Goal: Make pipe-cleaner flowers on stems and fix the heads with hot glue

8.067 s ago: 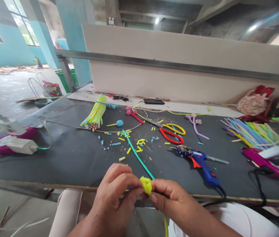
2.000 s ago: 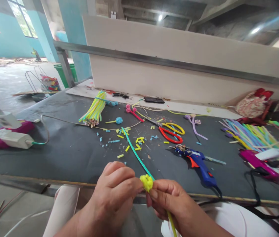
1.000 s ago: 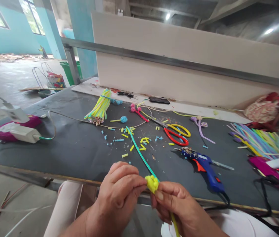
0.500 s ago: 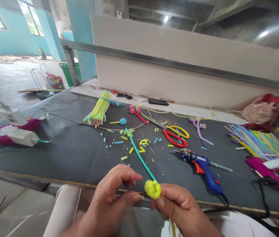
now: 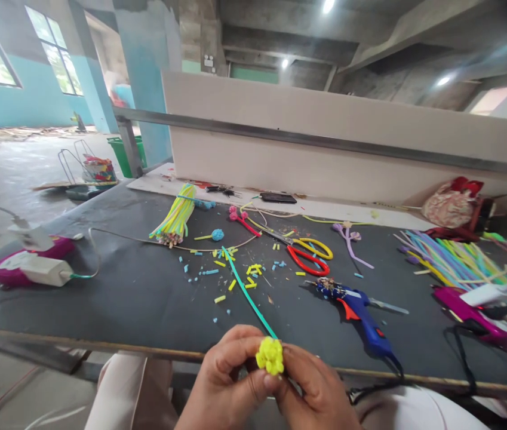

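A small yellow curled flower bud (image 5: 270, 356) sits between my two hands at the near table edge. My left hand (image 5: 224, 382) pinches its left side with thumb and fingers closed. My right hand (image 5: 313, 391) grips it from the right, fingers closed around its base. A long teal-green stick (image 5: 246, 292) runs from the bud away across the dark grey table (image 5: 114, 286).
A blue glue gun (image 5: 363, 310) lies right of centre, red-and-yellow scissors (image 5: 309, 254) behind it. Cut yellow and blue bits litter the middle. A yellow-green stick bundle (image 5: 175, 215) lies at back left, loose coloured sticks (image 5: 454, 257) at right, and a power strip on a magenta thing (image 5: 33, 266) at left.
My left hand's fingers, apart half a second ago, have closed back onto the yellow bud. Both hands have sunk lower in the view as the camera tilted up.
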The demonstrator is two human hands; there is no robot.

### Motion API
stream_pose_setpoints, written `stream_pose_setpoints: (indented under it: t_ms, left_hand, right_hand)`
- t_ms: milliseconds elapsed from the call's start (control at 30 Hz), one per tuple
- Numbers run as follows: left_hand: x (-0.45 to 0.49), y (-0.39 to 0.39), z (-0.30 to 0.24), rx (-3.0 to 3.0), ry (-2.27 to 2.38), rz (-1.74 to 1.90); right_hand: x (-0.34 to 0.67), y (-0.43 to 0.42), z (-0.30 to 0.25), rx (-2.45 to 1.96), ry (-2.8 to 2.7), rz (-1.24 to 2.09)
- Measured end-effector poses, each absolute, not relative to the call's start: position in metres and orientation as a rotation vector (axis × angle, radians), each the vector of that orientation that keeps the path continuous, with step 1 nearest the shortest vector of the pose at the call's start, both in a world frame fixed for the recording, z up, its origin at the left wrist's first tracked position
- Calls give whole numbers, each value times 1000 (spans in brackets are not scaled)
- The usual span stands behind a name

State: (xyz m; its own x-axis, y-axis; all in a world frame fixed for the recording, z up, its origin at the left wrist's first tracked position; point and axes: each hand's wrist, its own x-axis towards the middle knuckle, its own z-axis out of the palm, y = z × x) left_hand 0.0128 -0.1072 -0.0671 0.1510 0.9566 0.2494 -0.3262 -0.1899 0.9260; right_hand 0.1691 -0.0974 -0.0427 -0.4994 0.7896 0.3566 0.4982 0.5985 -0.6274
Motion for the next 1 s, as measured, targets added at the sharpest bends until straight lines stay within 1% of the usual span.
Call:
stream_pose_setpoints:
  t_ms: [233, 333, 433, 500, 633, 733, 867, 1000]
  left_hand:
    - [11, -110, -62, 1099, 693, 1354]
    - [12, -110, -60, 927, 671, 1333]
    - [10, -109, -59, 842, 595, 1270]
    - [7, -108, -59, 885, 607, 1276]
    - [1, -104, -57, 1053, 687, 1322]
    - [1, -103, -54, 1103, 684, 1266]
    - [2, -103, -53, 1114, 646, 1184]
    - [3, -103, -57, 1061, 594, 1241]
  right_hand:
    - [159, -98, -31, -928, -2140, 951]
    - [157, -96, -31, -915, -2039, 1251]
    - [157, -95, -33, -944, -1723, 1624]
    - [157, -94, -36, -956, -1488, 1765]
    - [157, -91, -41, -989, -1290, 1870]
    - [158, -89, -42, -979, -1263, 1882]
    - [160, -89, -39, -1035, -1298, 1789]
    - [159, -91, -34, -1101, -1432, 1654]
